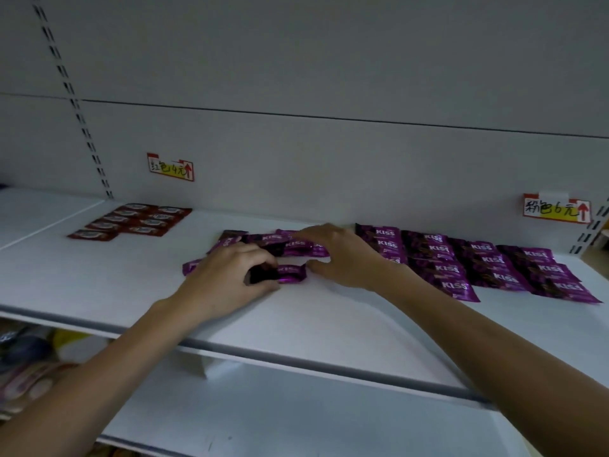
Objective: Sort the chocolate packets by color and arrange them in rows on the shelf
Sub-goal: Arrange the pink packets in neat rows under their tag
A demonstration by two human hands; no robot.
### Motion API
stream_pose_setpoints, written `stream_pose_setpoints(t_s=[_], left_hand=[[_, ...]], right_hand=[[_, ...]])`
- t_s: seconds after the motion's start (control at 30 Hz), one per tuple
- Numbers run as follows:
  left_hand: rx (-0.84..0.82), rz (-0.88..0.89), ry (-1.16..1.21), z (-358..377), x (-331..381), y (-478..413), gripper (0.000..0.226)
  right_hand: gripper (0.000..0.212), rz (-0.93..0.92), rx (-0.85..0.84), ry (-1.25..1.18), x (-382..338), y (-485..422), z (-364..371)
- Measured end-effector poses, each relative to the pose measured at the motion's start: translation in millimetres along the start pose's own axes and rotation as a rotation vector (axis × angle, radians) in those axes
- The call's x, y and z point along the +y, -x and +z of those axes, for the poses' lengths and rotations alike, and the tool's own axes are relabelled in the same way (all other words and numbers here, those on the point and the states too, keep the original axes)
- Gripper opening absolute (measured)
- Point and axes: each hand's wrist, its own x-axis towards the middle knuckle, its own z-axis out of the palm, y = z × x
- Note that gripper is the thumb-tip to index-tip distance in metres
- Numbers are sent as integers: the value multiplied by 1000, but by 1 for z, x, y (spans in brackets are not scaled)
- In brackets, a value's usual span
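Note:
On the white shelf (pixel 329 321), red chocolate packets (pixel 131 221) lie in rows at the back left. Purple KISS packets (pixel 487 262) lie in overlapping rows at the right. A loose cluster of purple packets (pixel 263 240) sits in the middle. My left hand (pixel 230 275) pinches one purple packet (pixel 286 273) at its dark left end, near the cluster's front. My right hand (pixel 339 255) rests with spread fingers on the cluster's right side, its thumb touching the right end of that same packet. Another purple packet (pixel 190 267) is partly hidden under my left hand.
A red-and-yellow price label (pixel 170 167) hangs on the back wall above the red packets, another label (pixel 557 211) at the right. Slotted uprights (pixel 75 103) run up the wall. A lower shelf (pixel 280 420) lies below, with blurred goods (pixel 29 357) at lower left.

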Motion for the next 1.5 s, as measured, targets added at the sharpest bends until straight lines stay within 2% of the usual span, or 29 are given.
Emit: stream_pose_setpoints(t_s=[0.07, 0.2, 0.3, 0.37, 0.43, 0.5, 0.6, 0.73, 0.9, 0.97, 1.03, 1.1, 1.2, 1.27, 1.4, 1.5], left_hand=[[-5, 18, -7, -1, -3, -1, 31], [-2, 60, -7, -3, -4, 2, 49], [97, 12, 19, -5, -2, 5, 50], [121, -49, 59, -6, 0, 6, 41], [89, -89, 92, -4, 1, 5, 26], [43, -74, 48, -1, 1, 6, 23], [45, -41, 19, 3, -3, 8, 24], [49, -81, 107, -1, -5, 11, 33], [-69, -9, 80, -6, -4, 14, 62], [-87, -1, 74, -4, -4, 14, 65], [-68, -17, 82, -2, -5, 13, 66], [-70, -48, 92, -1, -7, 12, 68], [-70, -65, 106, -2, -7, 10, 66], [-57, -67, 121, -2, -7, 10, 62], [-49, -80, 150, -4, -6, 12, 56], [-41, -94, 158, -5, -6, 14, 58]], right_hand=[[52, -4, -30, 32, -3, -4, 4], [41, -49, 44, 107, -7, -1, 4], [31, -58, 67, 93, -9, 6, 2], [30, -45, 86, 67, -10, 9, 2], [29, -20, 99, 18, -8, 11, 0], [26, 20, 92, -61, -5, 12, -1], [20, 104, 37, -231, -5, 12, -10], [23, 216, -18, -422, -2, 9, -20], [18, 128, 143, -305, -10, 13, -13], [27, 71, 60, -255, -17, 18, -12], [43, 33, -92, -103, -21, 24, -12], [43, -13, -183, -29, -24, 28, -12], [26, 14, -98, -151, -25, 27, -14], [23, 60, -12, -204, -23, 25, -15], [36, 20, 22, -5, -17, 27, -10], [38, -20, 18, 117, -14, 31, -5]])
